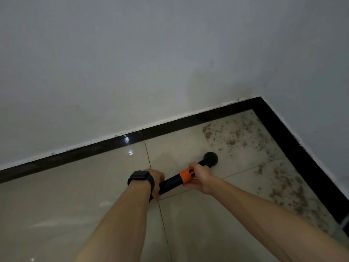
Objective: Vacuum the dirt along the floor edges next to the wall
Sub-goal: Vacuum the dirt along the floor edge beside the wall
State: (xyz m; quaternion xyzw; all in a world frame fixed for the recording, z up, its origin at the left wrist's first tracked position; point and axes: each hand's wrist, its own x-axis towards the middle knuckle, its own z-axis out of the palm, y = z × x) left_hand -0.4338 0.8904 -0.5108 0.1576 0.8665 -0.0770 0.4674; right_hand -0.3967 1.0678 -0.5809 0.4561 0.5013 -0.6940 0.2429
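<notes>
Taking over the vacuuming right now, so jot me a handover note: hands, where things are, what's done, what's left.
Left grip holds the black vacuum tube at its near end; right grip holds it at the orange collar.
The nozzle points down at the floor tiles, short of the corner and apart from the black baseboard.
Done: no dirt shows along the back wall left of the nozzle.
Left: brown dirt spread in the corner and down the right-hand wall's edge.

No text, label, brand, number or sign can be read anywhere here.
</notes>
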